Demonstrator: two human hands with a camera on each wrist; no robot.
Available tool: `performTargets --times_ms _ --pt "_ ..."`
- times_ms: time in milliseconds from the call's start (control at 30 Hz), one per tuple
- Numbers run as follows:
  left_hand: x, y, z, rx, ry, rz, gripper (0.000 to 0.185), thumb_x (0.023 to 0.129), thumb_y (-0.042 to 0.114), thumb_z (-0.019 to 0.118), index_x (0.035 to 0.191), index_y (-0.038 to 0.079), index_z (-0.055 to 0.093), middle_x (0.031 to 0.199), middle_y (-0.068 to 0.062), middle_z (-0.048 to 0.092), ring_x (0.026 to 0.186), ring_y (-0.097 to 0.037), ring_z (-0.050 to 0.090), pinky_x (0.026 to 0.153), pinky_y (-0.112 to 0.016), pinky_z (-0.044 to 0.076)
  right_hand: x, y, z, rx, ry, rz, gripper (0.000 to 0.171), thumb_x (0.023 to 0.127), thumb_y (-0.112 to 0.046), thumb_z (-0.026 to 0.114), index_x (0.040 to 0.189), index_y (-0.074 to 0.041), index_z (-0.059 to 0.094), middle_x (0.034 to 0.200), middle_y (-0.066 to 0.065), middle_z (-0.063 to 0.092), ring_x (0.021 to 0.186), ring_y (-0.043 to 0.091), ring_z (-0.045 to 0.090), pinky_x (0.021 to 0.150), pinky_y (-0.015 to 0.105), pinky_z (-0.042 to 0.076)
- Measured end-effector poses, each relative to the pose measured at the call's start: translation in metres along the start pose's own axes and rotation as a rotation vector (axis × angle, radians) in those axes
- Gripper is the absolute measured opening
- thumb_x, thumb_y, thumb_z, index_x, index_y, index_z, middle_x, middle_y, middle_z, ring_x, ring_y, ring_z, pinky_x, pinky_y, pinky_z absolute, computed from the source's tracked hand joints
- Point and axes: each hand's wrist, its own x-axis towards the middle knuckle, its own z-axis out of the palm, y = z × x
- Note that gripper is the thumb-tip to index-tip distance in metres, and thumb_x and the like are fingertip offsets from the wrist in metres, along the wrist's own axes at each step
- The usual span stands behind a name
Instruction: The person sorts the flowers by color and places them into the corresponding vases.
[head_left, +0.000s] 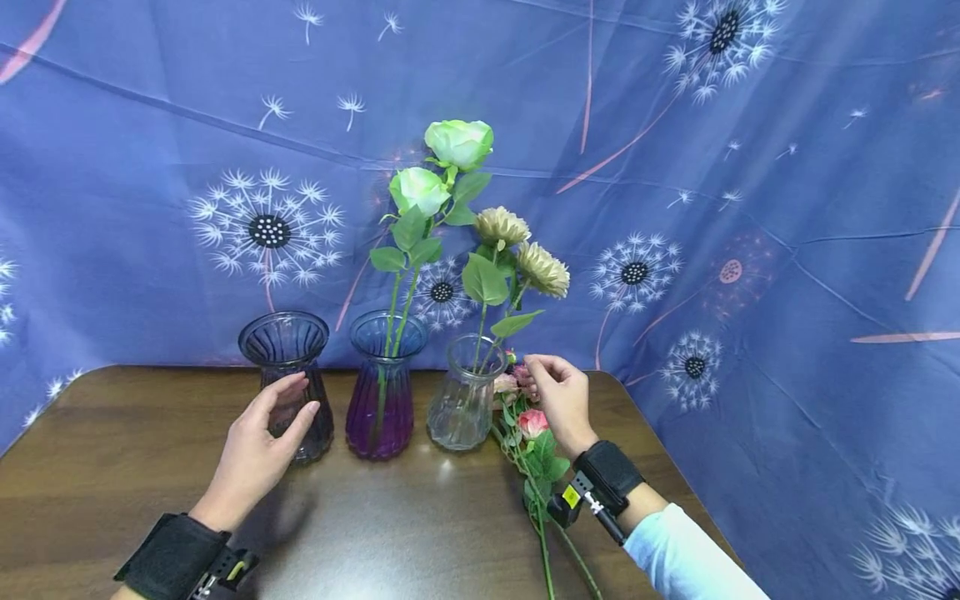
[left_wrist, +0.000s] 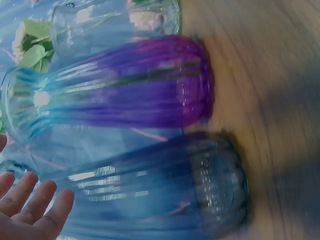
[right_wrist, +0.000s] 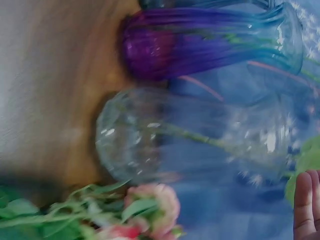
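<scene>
My left hand (head_left: 258,442) is at the near side of the dark grey glass vase (head_left: 288,333), its thumb and fingers spread apart with nothing between them. In the left wrist view its fingertips (left_wrist: 57,205) overlap the neck end of this vase. My right hand (head_left: 562,400), holding nothing, hovers just right of the clear glass vase (head_left: 457,417). Two beige flowers (head_left: 517,242) on leafy stems lean to the right in the clear vase. Below the right hand, pink flowers (head_left: 533,423) with green stems lie on the table. The right wrist view shows straight fingers (right_wrist: 304,205) at its edge.
Between the other two vases stands a purple and blue glass vase (head_left: 380,408) with two pale green roses (head_left: 442,167). All are on a brown wooden table (head_left: 405,525). A blue cloth with dandelion prints (head_left: 525,83) hangs behind and along the right side.
</scene>
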Motion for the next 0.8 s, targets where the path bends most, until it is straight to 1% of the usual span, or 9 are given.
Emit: performTargets --times_ms 67,100,200,300,367,533,633,733,800 --pt "0.000 -0.001 -0.005 0.002 0.007 -0.003 0.041 0.089 0.012 0.063 0.128 0.004 0.052 0.117 -0.016 0.063 0.100 0.015 0.048 0.081 0.001 0.039 -0.003 0.005 -0.010 -0.014 0.009 0.023 0.022 0.091 -0.012 0.059 0.099 0.008 0.062 0.066 -0.008 0.065 0.059 0.007 0.061 0.055 0.022 0.054" --pt "0.000 -0.002 -0.008 0.001 0.009 -0.008 0.041 0.089 0.012 0.063 0.128 0.004 0.052 0.117 -0.017 0.063 0.100 0.016 0.046 0.081 0.001 0.038 -0.005 0.008 -0.014 -0.031 0.013 0.030 0.022 0.092 -0.013 0.059 0.099 0.008 0.062 0.066 -0.008 0.065 0.061 0.009 0.062 0.058 0.024 0.056" --pt "-0.002 -0.005 -0.015 0.026 0.008 -0.030 0.041 0.090 0.015 0.063 0.128 0.003 0.052 0.118 -0.017 0.063 0.100 0.019 0.043 0.081 0.003 0.037 -0.011 0.017 -0.025 -0.097 0.017 0.052 0.023 0.093 -0.014 0.058 0.101 0.007 0.063 0.069 -0.010 0.066 0.066 0.012 0.066 0.063 0.028 0.058" --pt "-0.003 -0.010 -0.022 0.054 0.009 -0.054 0.041 0.091 0.018 0.062 0.127 0.002 0.051 0.118 -0.017 0.062 0.098 0.021 0.042 0.081 0.005 0.035 -0.016 0.025 -0.033 -0.169 0.015 0.072 0.023 0.093 -0.015 0.057 0.103 0.005 0.065 0.071 -0.010 0.066 0.066 0.011 0.066 0.063 0.028 0.058" --pt "-0.003 -0.012 -0.024 0.073 0.015 -0.061 0.040 0.091 0.019 0.061 0.126 0.001 0.052 0.118 -0.017 0.062 0.097 0.022 0.041 0.080 0.006 0.034 -0.019 0.030 -0.037 -0.193 0.010 0.088 0.024 0.093 -0.015 0.057 0.105 0.005 0.064 0.072 -0.008 0.066 0.066 0.010 0.065 0.064 0.027 0.058" --pt "0.002 -0.017 -0.029 0.083 0.051 -0.073 0.040 0.091 0.019 0.062 0.124 0.000 0.053 0.116 -0.019 0.063 0.093 0.025 0.040 0.078 0.005 0.034 -0.024 0.043 -0.045 -0.211 0.015 0.127 0.025 0.092 -0.015 0.059 0.104 0.006 0.064 0.076 -0.004 0.067 0.070 0.012 0.066 0.066 0.029 0.058" --pt "0.005 -0.021 -0.031 0.089 0.057 -0.094 0.041 0.091 0.021 0.062 0.125 0.001 0.052 0.117 -0.019 0.063 0.092 0.026 0.039 0.074 0.004 0.035 -0.027 0.051 -0.047 -0.236 0.016 0.157 0.026 0.091 -0.015 0.059 0.105 0.006 0.064 0.081 0.001 0.068 0.070 0.013 0.066 0.066 0.030 0.058" --pt "0.009 -0.025 -0.033 0.085 0.064 -0.112 0.043 0.091 0.023 0.061 0.127 0.001 0.051 0.119 -0.019 0.062 0.092 0.027 0.039 0.074 0.003 0.036 -0.029 0.059 -0.050 -0.252 0.008 0.184 0.025 0.091 -0.013 0.058 0.105 0.006 0.064 0.085 0.011 0.068 0.069 0.014 0.065 0.063 0.030 0.058" --pt "0.012 -0.028 -0.034 0.064 0.074 -0.121 0.044 0.091 0.022 0.062 0.128 0.000 0.050 0.121 -0.020 0.061 0.092 0.027 0.039 0.074 0.004 0.036 -0.030 0.064 -0.050 -0.254 0.001 0.195 0.024 0.091 -0.012 0.058 0.105 0.006 0.064 0.085 0.016 0.067 0.069 0.016 0.065 0.062 0.029 0.058"
